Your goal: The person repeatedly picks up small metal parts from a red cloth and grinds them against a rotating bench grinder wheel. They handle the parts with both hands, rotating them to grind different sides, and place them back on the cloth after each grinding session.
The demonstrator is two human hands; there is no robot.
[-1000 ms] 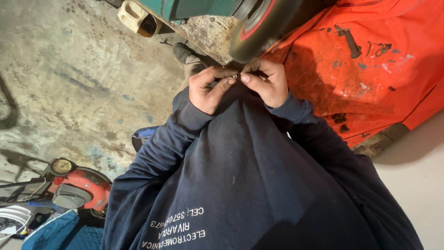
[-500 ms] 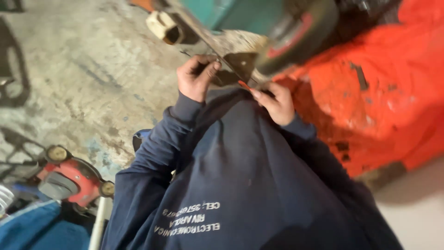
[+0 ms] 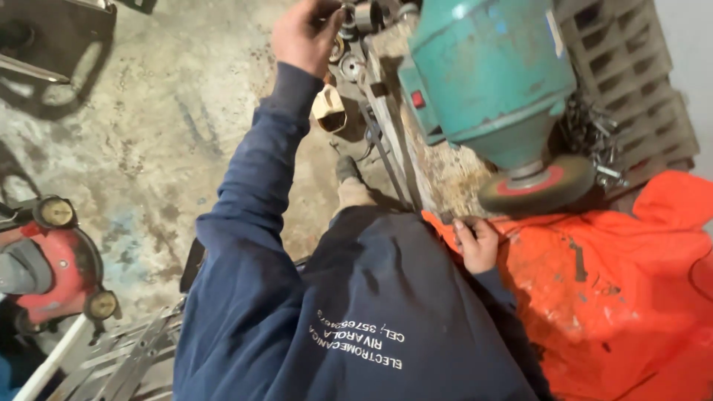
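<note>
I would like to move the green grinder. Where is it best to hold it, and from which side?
Probably by the grinder body, at its wide green middle, with one hand coming from each side. The housing there is a smooth, rounded barrel that palms can wrap around. Keep away from the wheel, which sticks out bare at the narrow end, and from the red switch.

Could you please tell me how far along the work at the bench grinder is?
Done: no finished piece shows. In hand: the left hand reaches the metal fittings at the bench edge, and the right hand sits below the green grinder's wheel, beside the orange cover. Left: hard to judge, since it is unclear whether either hand grips anything.
</note>
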